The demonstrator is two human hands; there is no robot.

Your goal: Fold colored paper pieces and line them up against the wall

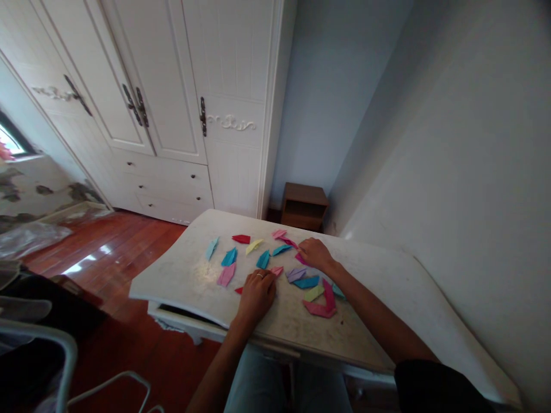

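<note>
My left hand, with a ring on one finger, rests palm down on the table, its fingers lying over the tabletop. A red folded paper piece peeks out at its left, and a coral-pink folded paper piece lies by its fingertips. Farther right, my right hand has its fingers closed on a magenta folded paper piece; the fingertips are partly hidden. Another magenta piece lies just under this hand. Between the hands are a lilac piece and a blue piece.
More folded papers lie around the white table: a pink piece, a yellow piece, and a magenta L-shape near the front. Behind stand a white wardrobe and a brown nightstand. A wall borders the right side.
</note>
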